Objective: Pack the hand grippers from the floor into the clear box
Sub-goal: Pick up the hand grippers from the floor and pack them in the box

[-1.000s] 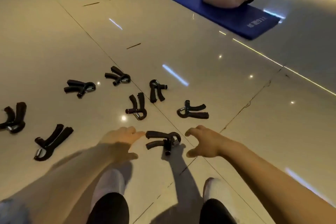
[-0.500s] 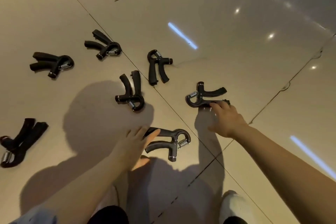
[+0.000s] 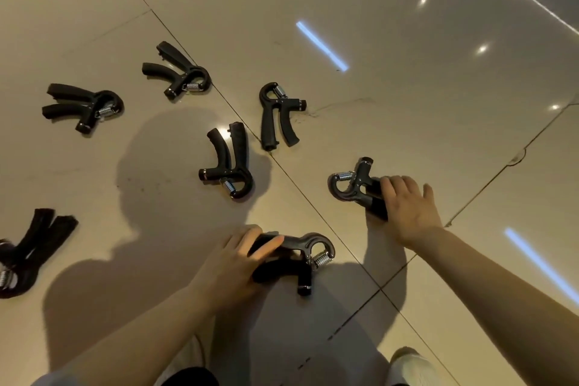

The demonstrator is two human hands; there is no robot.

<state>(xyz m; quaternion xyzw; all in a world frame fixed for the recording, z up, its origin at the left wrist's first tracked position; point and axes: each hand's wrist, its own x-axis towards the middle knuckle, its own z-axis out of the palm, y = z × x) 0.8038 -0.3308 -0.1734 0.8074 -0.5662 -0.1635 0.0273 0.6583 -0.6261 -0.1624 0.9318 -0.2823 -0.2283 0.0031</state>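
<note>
Gripping nearest hand gripper (image 3: 291, 257) by handles, left hand (image 3: 233, 263); right hand (image 3: 407, 207) fingers curled over second gripper (image 3: 355, 188), apparently grasping; others lie beyond left hand.

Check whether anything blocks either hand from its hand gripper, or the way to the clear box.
Nothing visible blocks either: the left hand already grips the nearest gripper, the right hand the gripper beyond the tile seam. The clear box is out of view, so that path cannot be judged.

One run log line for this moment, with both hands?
left hand: grips nearest gripper | right hand: grips second gripper | box: unseen
</note>
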